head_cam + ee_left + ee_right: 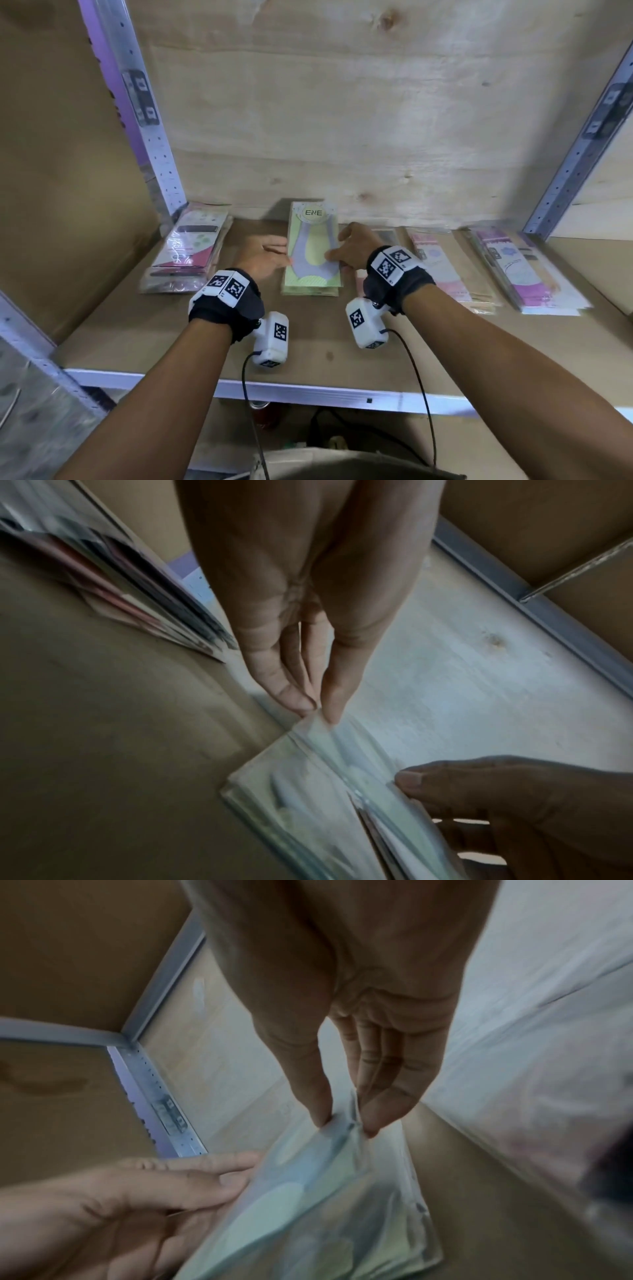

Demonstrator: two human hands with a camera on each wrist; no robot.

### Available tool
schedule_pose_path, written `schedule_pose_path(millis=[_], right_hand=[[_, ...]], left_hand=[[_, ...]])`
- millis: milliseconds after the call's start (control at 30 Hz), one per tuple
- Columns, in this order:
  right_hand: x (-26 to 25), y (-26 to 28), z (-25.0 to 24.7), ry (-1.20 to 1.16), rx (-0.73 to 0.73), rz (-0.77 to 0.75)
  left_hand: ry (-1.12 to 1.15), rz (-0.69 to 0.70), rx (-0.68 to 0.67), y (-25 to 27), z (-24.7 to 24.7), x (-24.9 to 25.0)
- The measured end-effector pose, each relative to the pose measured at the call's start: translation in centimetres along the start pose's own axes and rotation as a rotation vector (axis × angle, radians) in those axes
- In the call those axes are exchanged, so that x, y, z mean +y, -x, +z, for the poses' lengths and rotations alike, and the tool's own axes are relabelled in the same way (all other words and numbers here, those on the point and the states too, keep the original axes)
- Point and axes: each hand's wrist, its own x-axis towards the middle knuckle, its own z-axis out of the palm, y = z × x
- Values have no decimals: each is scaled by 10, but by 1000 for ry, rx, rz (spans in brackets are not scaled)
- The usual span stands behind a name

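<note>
A stack of green sock packets (310, 289) lies mid-shelf against the back board. The top packet (313, 246) shows a grey and yellow sock and the letters ENE. My left hand (274, 253) lies at the stack's left edge, its straight fingers (291, 693) touching the plastic at a corner. On the right side, my right hand (337, 246) pinches the top packet's edge (346, 1131) between thumb and fingers, lifting it slightly off the stack (377, 1231). Both wrist views are blurred.
On the brown shelf board (164, 329), a dark and pink packet stack (188, 253) sits at the left. Pink stacks (442, 270) and a purple stack (517, 274) sit at the right. Perforated metal uprights (161, 164) (575, 154) flank the plywood back wall (342, 120).
</note>
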Motion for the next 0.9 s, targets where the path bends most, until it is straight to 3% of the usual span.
schedule_pose_path(millis=[333, 533, 900], right_hand=[[-1, -22, 21, 132, -27, 90], [4, -29, 27, 236, -78, 55], [-1, -33, 32, 409, -36, 39]], left_hand=[[-120, -75, -13, -15, 9, -20], [-213, -72, -42, -19, 8, -22], [-199, -55, 18, -8, 5, -16]])
